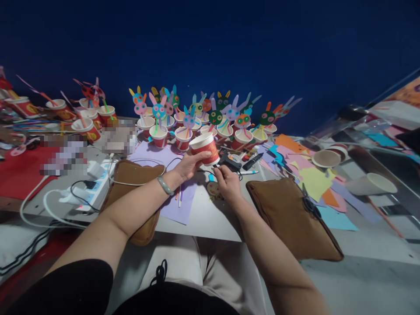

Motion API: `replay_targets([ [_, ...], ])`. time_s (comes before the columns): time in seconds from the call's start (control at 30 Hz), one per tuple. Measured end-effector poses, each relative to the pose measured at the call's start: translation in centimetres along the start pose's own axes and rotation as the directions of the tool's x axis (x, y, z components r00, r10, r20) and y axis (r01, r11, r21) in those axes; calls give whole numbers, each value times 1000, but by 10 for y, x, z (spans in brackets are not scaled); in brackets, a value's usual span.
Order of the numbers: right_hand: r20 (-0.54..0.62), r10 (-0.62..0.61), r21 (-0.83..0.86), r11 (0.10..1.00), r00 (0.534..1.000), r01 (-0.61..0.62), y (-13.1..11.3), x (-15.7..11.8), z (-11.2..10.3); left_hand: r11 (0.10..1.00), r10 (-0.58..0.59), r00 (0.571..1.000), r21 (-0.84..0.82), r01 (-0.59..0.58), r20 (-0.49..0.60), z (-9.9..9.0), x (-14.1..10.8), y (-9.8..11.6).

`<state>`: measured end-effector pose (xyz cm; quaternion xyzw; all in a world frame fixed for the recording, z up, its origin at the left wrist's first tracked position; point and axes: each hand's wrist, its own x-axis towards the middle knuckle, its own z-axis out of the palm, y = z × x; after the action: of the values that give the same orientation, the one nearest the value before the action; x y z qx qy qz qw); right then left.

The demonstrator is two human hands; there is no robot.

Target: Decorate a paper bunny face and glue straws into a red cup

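Observation:
My left hand (190,165) is wrapped round a red paper cup (209,149) with a white rim, held tilted above the table. At the cup's base, my right hand (227,183) is closed in a pinch; a small dark tip shows by its fingers, too small to name. Just behind that hand lies a black glue gun (230,162), with a black-handled tool (252,161) to its right. Under the right hand a round, pale decorated piece (214,189) rests on the table. A lilac sheet (177,212) with thin straws lies below my left wrist.
Several red cups with paper rabbit heads (189,117) stand along the back. Brown cushions (129,205) (290,218) lie at either side. A power strip (98,190) with cables is at left. Coloured paper scraps (313,177) and loose cups (372,184) spread over the right.

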<state>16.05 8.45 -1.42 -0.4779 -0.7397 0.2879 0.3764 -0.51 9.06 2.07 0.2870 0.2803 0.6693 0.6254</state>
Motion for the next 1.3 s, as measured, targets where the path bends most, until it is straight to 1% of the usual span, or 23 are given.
replay_targets([
  [0.07,3,-12,-26,1000,1000,12,-1,-1,0,1000,-8,1000,4,8,-17,-1,0,-1],
  [0.1,11,-16,-4,1000,1000,16,-1,-1,0,1000,-20,999,3,20,-32,-1,0,-1],
  [0.17,49,-6,94,996,999,2,-3,-1,1,999,-52,997,-2,52,-61,-1,-1,0],
  [0.2,83,13,161,987,996,-26,-4,0,2,998,-68,995,-4,68,-69,0,-2,1],
  [0.27,177,78,300,945,981,-129,-6,1,3,996,-92,994,-7,92,-58,2,-3,3],
  [0.33,280,148,421,869,949,-260,-8,2,3,995,-97,995,-22,97,-29,3,-4,5],
  [0.4,349,202,502,784,915,-365,-9,2,2,992,-114,993,-46,115,4,4,-4,8],
  [0.47,381,232,534,735,895,-418,-8,3,1,988,-142,989,-62,144,34,3,-4,9],
  [0.5,379,236,533,734,895,-420,-8,3,1,985,-155,987,-64,157,41,2,-3,9],
  [0.53,361,233,520,753,903,-402,-7,3,1,985,-161,986,-61,163,37,2,-3,9],
  [0.6,263,190,441,849,946,-293,-4,3,2,987,-153,988,-53,153,-4,1,-2,8],
  [0.67,116,106,261,956,988,-133,-2,1,2,991,-131,990,-46,128,-56,1,-1,6],
  [0.7,55,61,149,987,997,-69,-2,1,2,993,-112,991,-44,109,-73,1,-1,4],
  [0.77,-14,5,-37,999,1000,-5,-1,-1,2,996,-85,993,-36,82,-78,1,0,2],
  [0.8,-24,-4,-85,996,1000,2,-1,-1,1,997,-76,994,-32,74,-77,2,0,1],
  [0.87,-9,-7,-76,997,1000,6,-1,-1,0,997,-67,994,-35,64,-82,2,0,-1],
  [0.97,69,9,86,996,998,-15,-2,0,0,995,-89,990,-51,84,-105,3,-3,1],
  [1.07,148,62,245,965,987,-98,-2,2,2,988,-149,985,-58,145,-88,3,-5,4],
  [1.13,177,103,320,934,979,-156,0,2,3,984,-162,985,-83,157,-65,3,-5,6],
  [1.2,170,119,332,928,978,-171,1,3,3,984,-151,987,-105,145,-51,2,-4,7],
  [1.23,152,111,308,939,982,-153,1,3,3,986,-135,990,-103,130,-43,2,-3,6],
  [1.3,90,67,207,975,994,-84,2,2,2,993,-89,996,-74,87,-23,1,-2,5],
])
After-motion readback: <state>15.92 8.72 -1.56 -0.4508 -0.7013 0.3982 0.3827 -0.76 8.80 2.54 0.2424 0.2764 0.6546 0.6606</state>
